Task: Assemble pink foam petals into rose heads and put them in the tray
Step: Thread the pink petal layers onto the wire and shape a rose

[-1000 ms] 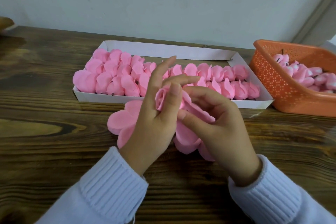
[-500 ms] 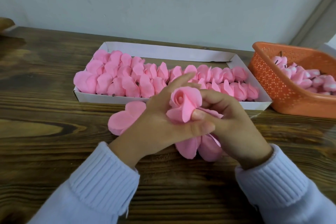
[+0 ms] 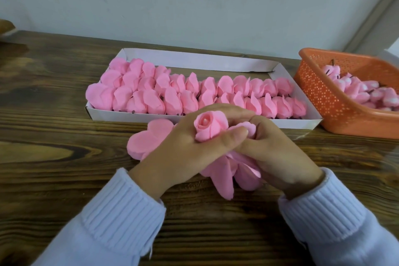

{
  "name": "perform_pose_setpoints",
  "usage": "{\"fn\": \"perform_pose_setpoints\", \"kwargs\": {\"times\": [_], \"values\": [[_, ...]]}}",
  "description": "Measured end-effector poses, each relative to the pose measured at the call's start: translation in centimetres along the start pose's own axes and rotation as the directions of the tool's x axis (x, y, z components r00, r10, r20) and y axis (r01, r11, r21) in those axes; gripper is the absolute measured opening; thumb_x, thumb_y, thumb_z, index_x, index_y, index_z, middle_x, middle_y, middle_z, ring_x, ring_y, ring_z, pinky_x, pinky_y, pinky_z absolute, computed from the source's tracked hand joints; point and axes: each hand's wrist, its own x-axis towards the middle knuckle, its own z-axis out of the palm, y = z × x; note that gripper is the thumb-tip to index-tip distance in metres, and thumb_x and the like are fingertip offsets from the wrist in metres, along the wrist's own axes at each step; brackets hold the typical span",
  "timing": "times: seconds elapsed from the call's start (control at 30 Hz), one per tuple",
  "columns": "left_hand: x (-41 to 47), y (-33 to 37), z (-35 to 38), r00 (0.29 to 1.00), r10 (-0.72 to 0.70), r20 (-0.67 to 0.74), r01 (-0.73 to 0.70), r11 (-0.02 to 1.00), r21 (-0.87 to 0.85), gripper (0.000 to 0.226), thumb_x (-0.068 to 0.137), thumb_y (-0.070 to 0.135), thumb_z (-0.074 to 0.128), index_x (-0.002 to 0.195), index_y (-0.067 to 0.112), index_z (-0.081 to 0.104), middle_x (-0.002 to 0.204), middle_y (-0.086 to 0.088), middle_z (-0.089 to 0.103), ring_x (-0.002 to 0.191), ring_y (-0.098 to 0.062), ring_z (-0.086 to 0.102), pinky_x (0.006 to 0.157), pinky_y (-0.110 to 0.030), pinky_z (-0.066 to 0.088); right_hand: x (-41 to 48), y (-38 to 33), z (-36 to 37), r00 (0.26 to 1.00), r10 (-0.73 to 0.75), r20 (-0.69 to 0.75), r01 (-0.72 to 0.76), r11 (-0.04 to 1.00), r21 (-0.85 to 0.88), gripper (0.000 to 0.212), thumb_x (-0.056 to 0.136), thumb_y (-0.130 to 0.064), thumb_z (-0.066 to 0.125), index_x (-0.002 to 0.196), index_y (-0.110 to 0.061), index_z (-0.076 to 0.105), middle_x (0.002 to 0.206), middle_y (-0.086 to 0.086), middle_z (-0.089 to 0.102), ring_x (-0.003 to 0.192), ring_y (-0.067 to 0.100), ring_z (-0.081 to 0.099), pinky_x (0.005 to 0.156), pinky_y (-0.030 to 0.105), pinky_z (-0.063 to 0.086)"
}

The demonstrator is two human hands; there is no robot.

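Rose head (image 3: 210, 126), part-wrapped, held above the table just in front of the tray's near wall. I read the left hand (image 3: 185, 149) as gripping it, thumb laid across its base and fingers curled behind. The right hand (image 3: 274, 153) pinches an outer petal (image 3: 248, 128) against the bud's side. Unwrapped petals (image 3: 226, 176) hang below both hands.

Risks, as I judge them:
- If the thumb eases, the wrapped layers may spring open.
- Too hard a squeeze may crease the soft foam.
- The hanging petals may drag on the table and pull at their join.

Just beside the left hand a flat petal stack (image 3: 149, 138) lies on the wooden table (image 3: 64, 157). Behind, the white tray (image 3: 216, 58) carries rows of finished roses (image 3: 194, 95). The only gap I can make out runs along its far wall, so placing would mean reaching over the filled rows. An orange basket (image 3: 323, 101) of small buds (image 3: 362, 93) stands to the tray's right.
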Motion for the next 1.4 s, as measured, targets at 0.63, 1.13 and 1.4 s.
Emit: {"fn": "perform_pose_setpoints", "kwargs": {"times": [0.63,1.13,1.4], "values": [[0.3,-0.8,0.3,0.982,0.023,-0.189,-0.029,0.999,-0.03,0.045,0.082,0.038,0.058,0.126,0.032,0.051,0.104,0.039,0.063,0.111,0.015,0.053,0.086,-0.004,0.041,-0.5,0.2,1.2,0.789,-0.446,-0.423,0.082,0.758,-0.647,0.01,0.087,-0.008,0.066,0.082,-0.016,0.069,0.083,-0.004,0.072,0.077,0.014,0.068,0.07,0.032,0.054],[0.3,-1.0,0.3,0.992,0.054,-0.111,-0.051,0.998,0.036,0.041,0.079,0.05,0.056,0.119,0.046,0.049,0.118,0.038,0.058,0.118,0.013,0.05,0.089,-0.003,0.038,-0.6,-0.2,1.3,0.77,-0.491,-0.409,0.139,0.753,-0.643,0.009,0.087,-0.016,0.066,0.079,-0.014,0.068,0.072,0.003,0.068,0.068,0.017,0.063,0.064,0.029,0.05],[0.3,-0.9,0.6,0.969,0.109,-0.223,-0.111,0.994,0.001,0.01,0.085,0.025,0.06,0.087,0.033,0.066,0.082,0.027,0.069,0.083,0.011,0.063,0.074,-0.005,0.044,-0.6,0.0,1.3,0.748,-0.561,-0.355,0.273,0.747,-0.606,0.015,0.086,-0.013,0.064,0.096,-0.023,0.062,0.088,-0.016,0.066,0.078,0.008,0.063,0.072,0.023,0.048]]}}
